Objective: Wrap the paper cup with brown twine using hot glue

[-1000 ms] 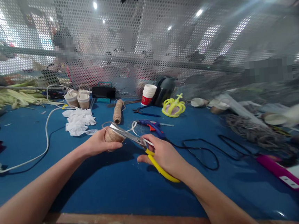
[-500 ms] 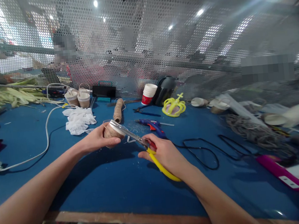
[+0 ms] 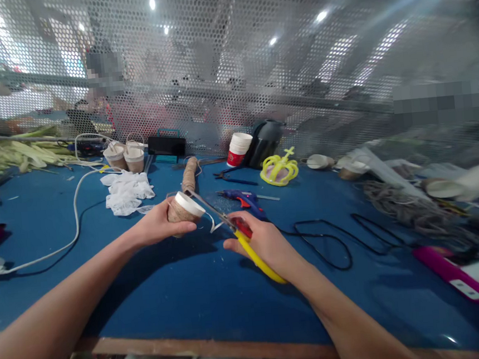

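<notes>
My left hand (image 3: 161, 222) is closed round a paper cup (image 3: 183, 209) whose side is wrapped in brown twine; its white rim tilts up toward the right. A thin white strip (image 3: 213, 224) hangs at the cup's right side. In my right hand (image 3: 259, 242) is a pair of scissors (image 3: 255, 259) with yellow and red handles. Their blades point up and left, just beyond the cup's rim. Behind the cup lies a spool of twine (image 3: 189, 175). A blue glue gun (image 3: 243, 198) rests on the table beyond my right hand.
Crumpled white cloth (image 3: 127, 192) and two twine-wrapped cups (image 3: 134, 157) stand left. Behind are stacked paper cups (image 3: 239, 149), pliers (image 3: 235, 178) and a yellow crown (image 3: 279, 169). A black cord (image 3: 322, 222) runs right toward a purple power strip (image 3: 461, 277). A perforated metal screen (image 3: 196, 66) closes the back.
The scissors' blades have come away from the cup's rim, and my right hand has shifted slightly. The cup's white rim shows more fully, with the white strip hanging beside it.
</notes>
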Action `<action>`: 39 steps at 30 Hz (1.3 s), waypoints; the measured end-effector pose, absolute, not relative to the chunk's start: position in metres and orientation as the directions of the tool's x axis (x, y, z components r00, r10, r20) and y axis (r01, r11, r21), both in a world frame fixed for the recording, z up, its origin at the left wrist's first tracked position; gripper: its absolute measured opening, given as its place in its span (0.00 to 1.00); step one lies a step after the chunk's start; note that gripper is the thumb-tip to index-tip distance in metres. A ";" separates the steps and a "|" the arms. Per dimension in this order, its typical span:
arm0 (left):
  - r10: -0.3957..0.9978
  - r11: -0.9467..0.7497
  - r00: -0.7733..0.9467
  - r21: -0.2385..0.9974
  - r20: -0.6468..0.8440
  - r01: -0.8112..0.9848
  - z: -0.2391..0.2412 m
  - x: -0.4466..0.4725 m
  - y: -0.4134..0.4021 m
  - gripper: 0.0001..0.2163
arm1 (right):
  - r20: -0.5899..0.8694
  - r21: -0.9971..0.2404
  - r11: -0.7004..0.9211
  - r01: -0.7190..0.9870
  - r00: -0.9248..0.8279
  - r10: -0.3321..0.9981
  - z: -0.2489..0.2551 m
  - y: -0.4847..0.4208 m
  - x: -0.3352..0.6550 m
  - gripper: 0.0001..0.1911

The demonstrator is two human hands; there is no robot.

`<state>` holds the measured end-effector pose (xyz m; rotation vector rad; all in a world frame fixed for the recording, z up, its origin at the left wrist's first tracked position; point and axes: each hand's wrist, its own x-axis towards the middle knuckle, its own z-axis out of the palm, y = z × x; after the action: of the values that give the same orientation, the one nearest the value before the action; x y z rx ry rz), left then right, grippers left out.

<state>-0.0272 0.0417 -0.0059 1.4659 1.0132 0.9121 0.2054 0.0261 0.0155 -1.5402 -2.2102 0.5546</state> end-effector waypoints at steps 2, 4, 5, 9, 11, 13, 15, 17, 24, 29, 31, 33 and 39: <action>0.937 -0.027 0.350 0.997 -0.001 0.075 -0.004 -0.028 0.042 0.25 | 0.091 -0.633 0.311 0.709 -0.331 0.939 0.005 0.034 0.210 0.33; 0.933 -0.007 0.361 0.999 -0.008 0.038 -0.004 -0.029 0.042 0.26 | 0.114 -0.733 0.323 0.599 -0.360 0.926 -0.003 0.039 0.213 0.34; 0.930 -0.003 0.369 1.000 -0.002 0.013 -0.004 -0.029 0.042 0.27 | 0.123 -0.772 0.329 0.544 -0.379 0.917 -0.005 0.041 0.214 0.33; 0.891 0.054 0.454 0.987 0.021 -0.152 -0.005 -0.033 0.043 0.31 | 0.124 -0.848 0.342 0.404 -0.476 0.871 -0.002 0.040 0.214 0.32; 0.855 0.116 0.518 0.966 0.021 -0.230 -0.005 -0.034 0.042 0.31 | 0.127 -0.861 0.343 0.375 -0.495 0.860 0.002 0.038 0.215 0.33; 0.825 0.164 0.565 0.947 0.022 -0.276 -0.005 -0.036 0.040 0.31 | 0.136 -0.871 0.334 0.361 -0.476 0.869 0.003 0.039 0.216 0.35; 0.804 0.184 0.593 0.937 0.030 -0.297 -0.006 -0.037 0.039 0.30 | 0.142 -0.875 0.318 0.366 -0.434 0.890 0.002 0.040 0.217 0.37; 0.788 0.192 0.614 0.935 0.035 -0.298 -0.007 -0.037 0.039 0.29 | 0.119 -0.861 0.295 0.414 -0.400 0.909 0.001 0.041 0.219 0.39; 0.758 0.216 0.650 0.918 0.056 -0.331 -0.004 -0.038 0.039 0.29 | 0.120 -0.717 0.303 0.627 -0.317 0.941 0.007 0.035 0.217 0.52; 0.779 0.208 0.622 0.904 0.078 -0.373 -0.003 -0.037 0.038 0.27 | 0.257 -0.746 0.400 0.532 -0.325 0.910 0.014 0.034 0.216 0.47; 0.790 0.208 0.608 0.899 0.079 -0.386 -0.003 -0.037 0.038 0.27 | 0.327 -0.706 0.436 0.558 -0.289 0.900 0.015 0.034 0.216 0.45; 0.798 0.214 0.598 0.890 0.079 -0.403 -0.003 -0.037 0.038 0.26 | 0.379 -0.686 0.455 0.568 -0.256 0.890 0.015 0.033 0.217 0.44; 0.819 0.293 0.573 0.845 0.019 -0.448 -0.007 -0.039 0.042 0.24 | 0.325 -0.663 0.378 0.646 -0.206 0.923 0.021 0.032 0.217 0.39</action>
<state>-0.0390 0.0419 -0.0069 0.9344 0.4658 0.8850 0.2169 0.0316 0.0207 -1.3509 -1.9438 0.5073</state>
